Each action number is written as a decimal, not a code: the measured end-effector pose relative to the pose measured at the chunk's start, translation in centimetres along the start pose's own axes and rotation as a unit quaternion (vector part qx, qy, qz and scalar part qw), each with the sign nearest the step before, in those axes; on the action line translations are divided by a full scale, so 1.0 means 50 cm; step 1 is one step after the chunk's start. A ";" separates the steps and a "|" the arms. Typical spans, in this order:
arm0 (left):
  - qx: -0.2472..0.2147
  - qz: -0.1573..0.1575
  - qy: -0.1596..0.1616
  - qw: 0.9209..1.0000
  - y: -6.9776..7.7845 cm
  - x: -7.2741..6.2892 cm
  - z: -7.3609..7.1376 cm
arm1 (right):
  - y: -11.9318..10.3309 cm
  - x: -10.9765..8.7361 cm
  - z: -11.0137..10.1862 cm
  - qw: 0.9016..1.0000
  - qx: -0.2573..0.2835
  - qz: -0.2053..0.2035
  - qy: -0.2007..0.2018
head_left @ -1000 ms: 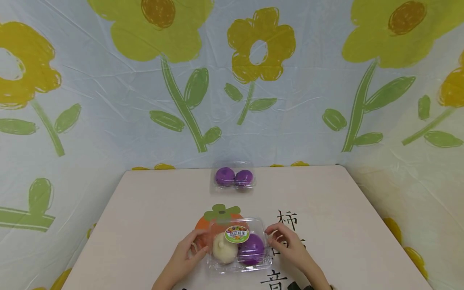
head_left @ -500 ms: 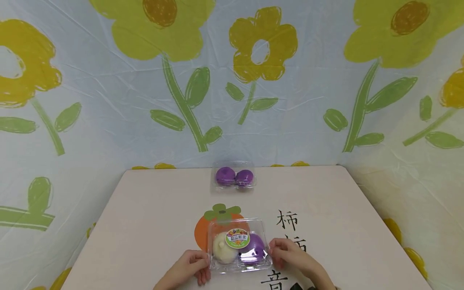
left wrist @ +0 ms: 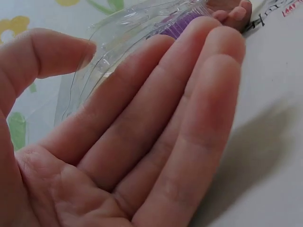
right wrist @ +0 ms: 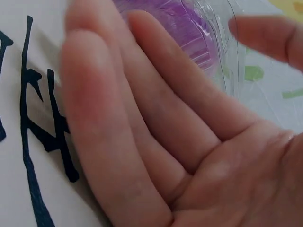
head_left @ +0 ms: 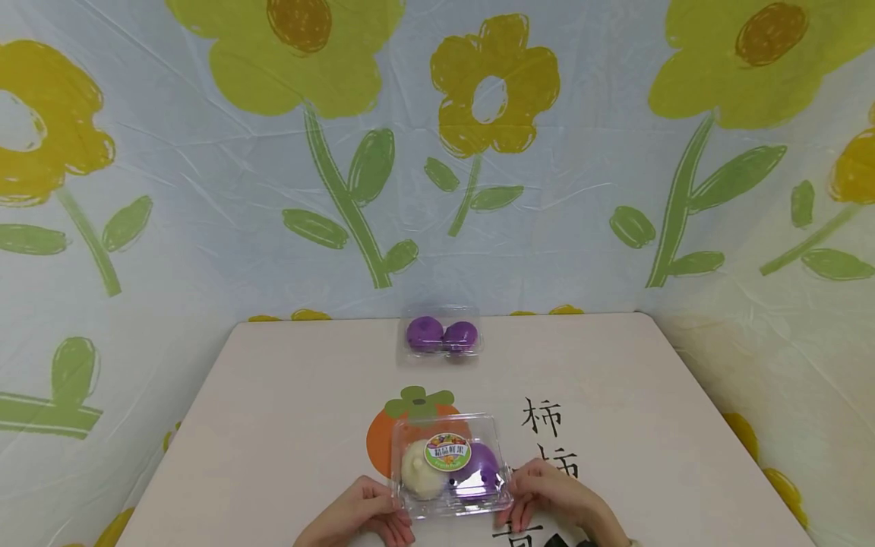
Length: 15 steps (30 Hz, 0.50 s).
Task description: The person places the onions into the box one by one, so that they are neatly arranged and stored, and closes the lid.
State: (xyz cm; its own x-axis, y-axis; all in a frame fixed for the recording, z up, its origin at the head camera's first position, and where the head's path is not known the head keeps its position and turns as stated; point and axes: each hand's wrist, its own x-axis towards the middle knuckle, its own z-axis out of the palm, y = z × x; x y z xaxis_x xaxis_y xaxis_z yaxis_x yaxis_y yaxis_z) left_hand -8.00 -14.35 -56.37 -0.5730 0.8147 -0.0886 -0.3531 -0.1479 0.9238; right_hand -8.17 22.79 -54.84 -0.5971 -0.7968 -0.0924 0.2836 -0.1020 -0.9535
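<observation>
A clear plastic clamshell box with a printed oval label lies at the table's near middle. Inside are a cream-white bun-like item and a round purple one with dark dots. At its front left corner my left hand grips the edge, thumb against the plastic and fingers lower. My right hand holds the front right corner likewise. Close up, the left wrist view shows my left thumb and forefinger on either side of the rim; the fingers partly hide the box in both wrist views.
A second clear box with two purple round items stands at the table's back edge. The pale table bears a printed persimmon and black characters. A flowered cloth surrounds its back and sides.
Both hands have slid from the box's sides toward its front corners, nearer to me. The box has stayed nearly in place, and the far box has not moved.
</observation>
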 end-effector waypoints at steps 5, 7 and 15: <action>-0.042 0.011 -0.019 0.999 -0.005 0.002 0.001 | 0.013 0.005 -0.004 0.999 0.021 0.005 -0.044; -0.047 0.015 -0.020 0.999 -0.008 0.003 0.001 | 0.017 0.010 -0.004 0.998 0.028 -0.001 -0.062; -0.053 0.054 -0.026 0.997 -0.022 0.006 -0.004 | 0.029 0.022 -0.001 0.994 0.056 -0.031 -0.091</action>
State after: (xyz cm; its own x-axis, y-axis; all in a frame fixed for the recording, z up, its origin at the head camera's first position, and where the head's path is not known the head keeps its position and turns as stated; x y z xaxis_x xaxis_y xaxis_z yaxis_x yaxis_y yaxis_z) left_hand -7.94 -14.04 -57.50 -0.5736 0.8185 0.0317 -0.3690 -0.2927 0.8821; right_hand -8.47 21.78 -56.36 -0.4737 -0.8803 0.0275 0.3383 -0.2106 -0.9172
